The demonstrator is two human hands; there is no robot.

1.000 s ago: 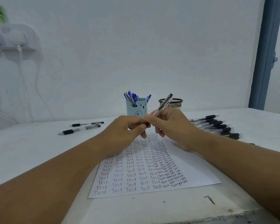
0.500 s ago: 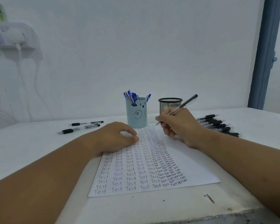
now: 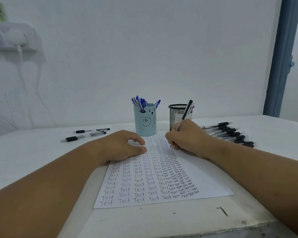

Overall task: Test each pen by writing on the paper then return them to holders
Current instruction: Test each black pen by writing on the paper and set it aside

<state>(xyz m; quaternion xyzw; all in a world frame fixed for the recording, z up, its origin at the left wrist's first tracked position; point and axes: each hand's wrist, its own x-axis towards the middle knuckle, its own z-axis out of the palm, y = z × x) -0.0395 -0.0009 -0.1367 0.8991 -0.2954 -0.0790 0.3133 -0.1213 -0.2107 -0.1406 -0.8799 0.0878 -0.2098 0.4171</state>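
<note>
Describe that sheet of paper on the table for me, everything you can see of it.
The paper is a white sheet lying flat on the white table, covered in columns of handwritten "Test", crowded towards the right. Its right margin is bare. The left hand rests on its upper left; the right hand holds a black-capped pen to it.

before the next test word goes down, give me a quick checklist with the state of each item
1. Right hand grips the black pen: ok.
2. Pen tip on the paper: cannot tell, the fingers hide it.
3. Left hand rests on the paper to steady it: ok.
4. Blank space on the sheet's right side: ok.
5. Mesh holder upright behind the right hand, ready for the return: ok.
6. Untested black pens lie in a pile to the right: ok.
</note>
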